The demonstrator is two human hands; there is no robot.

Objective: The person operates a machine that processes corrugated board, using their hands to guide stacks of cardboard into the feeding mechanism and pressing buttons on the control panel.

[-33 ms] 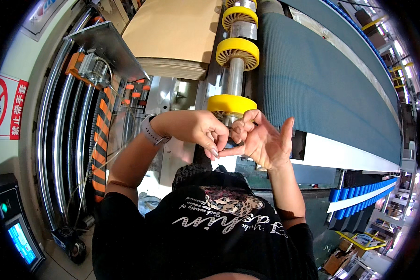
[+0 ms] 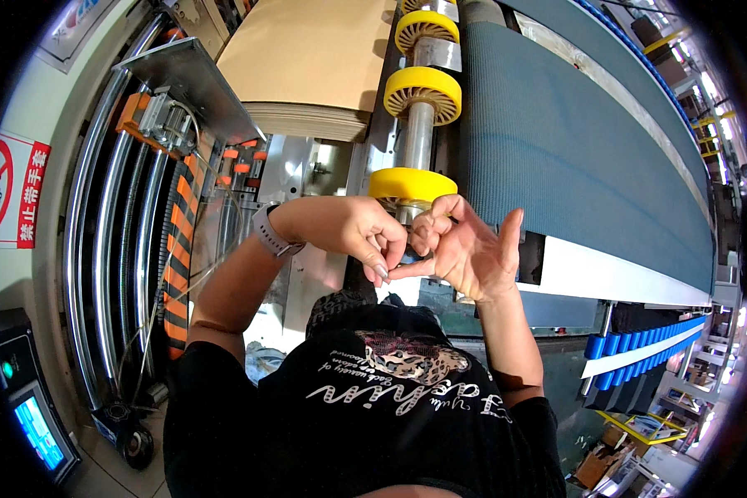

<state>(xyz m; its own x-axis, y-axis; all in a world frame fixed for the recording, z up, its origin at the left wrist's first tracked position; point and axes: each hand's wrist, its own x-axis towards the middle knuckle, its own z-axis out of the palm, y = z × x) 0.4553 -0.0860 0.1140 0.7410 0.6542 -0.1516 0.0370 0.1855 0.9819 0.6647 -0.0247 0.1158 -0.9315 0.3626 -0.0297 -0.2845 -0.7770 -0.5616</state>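
Observation:
My left hand, with a pale watch band on its wrist, is closed with thumb and fingers at the tip of a finger of my right hand. My right hand is turned palm up. Its thumb sticks out to the right, one finger, seemingly the little one, stretches across to the left hand, and the others bend loosely. Nothing lies on its palm. Both hands are in front of my black printed T-shirt, just below a yellow wheel on a metal shaft.
More yellow wheels line the shaft. A stack of brown cardboard sheets lies beyond to the left, a dark ribbed belt to the right. Steel rods and a striped orange-black guard stand left, above a lit control screen.

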